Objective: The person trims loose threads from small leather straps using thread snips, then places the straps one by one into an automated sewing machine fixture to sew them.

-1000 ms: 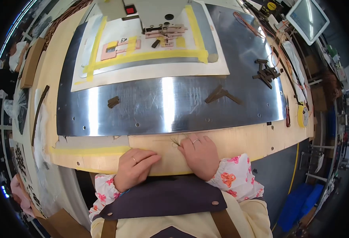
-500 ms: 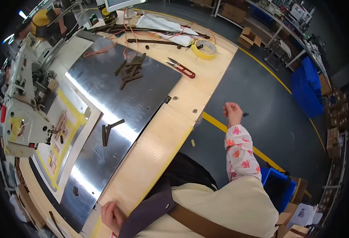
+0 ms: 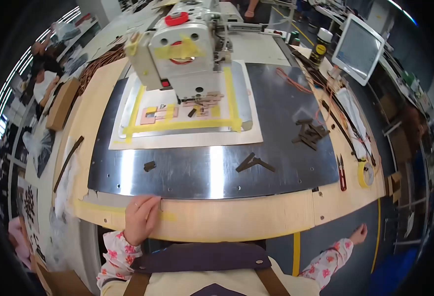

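Observation:
My left hand (image 3: pixel 142 220) rests at the front edge of the metal plate (image 3: pixel 187 170), over the wooden table edge (image 3: pixel 246 217). Its fingers are pressed together, and whatever they may pinch is too small to make out. Out past the table's right end, above the floor, is my right hand (image 3: pixel 359 234), closed, its contents unclear. Dark strips (image 3: pixel 254 163) lie crossed on the plate, with a short dark piece (image 3: pixel 150 166) to their left and a pile of strips (image 3: pixel 310 133) at the right.
A sewing machine (image 3: pixel 182 54) stands over a yellow-taped template (image 3: pixel 187 129). Red-handled snips (image 3: pixel 342 173) and a yellow tape roll (image 3: pixel 365 174) lie at the right, near a screen (image 3: pixel 358 49). A cardboard box (image 3: pixel 63 104) is at the left. People sit at the far left.
My right hand has left the tabletop and moved out to the right. The view swung right, then back. Thin threads seen earlier by my right hand no longer show on the wood.

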A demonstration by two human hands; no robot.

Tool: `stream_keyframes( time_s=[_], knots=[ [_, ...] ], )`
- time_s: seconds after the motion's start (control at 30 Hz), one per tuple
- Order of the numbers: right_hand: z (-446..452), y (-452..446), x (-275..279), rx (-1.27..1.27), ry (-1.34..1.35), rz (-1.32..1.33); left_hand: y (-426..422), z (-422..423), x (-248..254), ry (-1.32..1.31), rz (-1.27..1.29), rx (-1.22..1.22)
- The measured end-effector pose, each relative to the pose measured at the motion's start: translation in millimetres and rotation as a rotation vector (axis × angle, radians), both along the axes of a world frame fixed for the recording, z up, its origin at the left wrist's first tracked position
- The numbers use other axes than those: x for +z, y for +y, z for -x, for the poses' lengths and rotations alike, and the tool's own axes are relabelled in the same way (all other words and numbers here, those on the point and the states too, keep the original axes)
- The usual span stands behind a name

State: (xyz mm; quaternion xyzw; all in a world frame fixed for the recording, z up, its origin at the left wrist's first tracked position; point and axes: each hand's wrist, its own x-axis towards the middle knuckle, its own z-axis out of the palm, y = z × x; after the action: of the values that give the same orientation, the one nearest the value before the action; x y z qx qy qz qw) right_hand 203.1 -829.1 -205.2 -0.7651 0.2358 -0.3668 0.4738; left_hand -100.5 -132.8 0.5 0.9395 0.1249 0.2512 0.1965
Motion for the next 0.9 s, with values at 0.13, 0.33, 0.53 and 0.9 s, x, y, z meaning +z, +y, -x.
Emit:
stream_keyframes(
  time_s=[0.13, 0.33, 0.53, 0.9],
  knots=[
    [7.1, 147.5, 174.3, 0.104, -0.139, 0.009, 37.3, -18.2, 4.8, -0.007, -0.003, 0.141],
    [29.0, 398.1, 246.4, 1.439, -0.089, 0.713, 77.0, -47.6, -10.0, 0.142, -0.002, -0.058],
    [10.2, 502.6, 227.6, 1.74, -0.347, 1.123, 88.9, -96.5, 6.4, 0.054, 0.01, -0.28],
    [-22.2, 522.0, 222.2, 1.965, -0.113, 1.025, 131.7, -229.8, -32.1, 0.056, -0.086, -0.146]
  ],
)
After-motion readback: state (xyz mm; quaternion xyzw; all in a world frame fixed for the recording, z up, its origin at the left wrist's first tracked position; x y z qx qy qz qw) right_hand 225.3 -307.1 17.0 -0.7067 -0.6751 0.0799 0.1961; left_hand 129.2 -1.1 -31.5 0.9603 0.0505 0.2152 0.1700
